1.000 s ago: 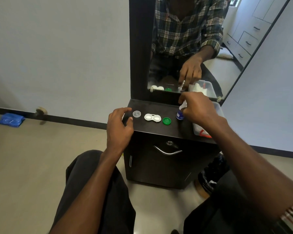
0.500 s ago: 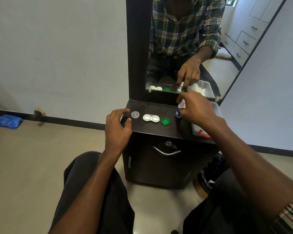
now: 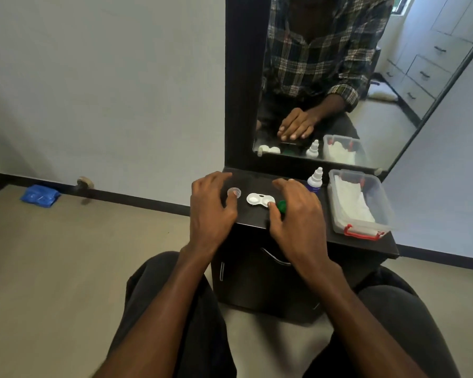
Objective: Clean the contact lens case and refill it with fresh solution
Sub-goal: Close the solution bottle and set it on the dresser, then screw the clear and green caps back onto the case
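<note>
R hand off solution bottle now, fingers curved over green cap, grip unclear; L hand loose, nothing held, thumb at clear cap by lens case.

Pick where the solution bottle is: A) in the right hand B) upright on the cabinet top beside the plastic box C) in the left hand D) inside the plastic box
B: the solution bottle stands upright on the cabinet top, just left of the plastic box, with nothing gripping it.
</note>
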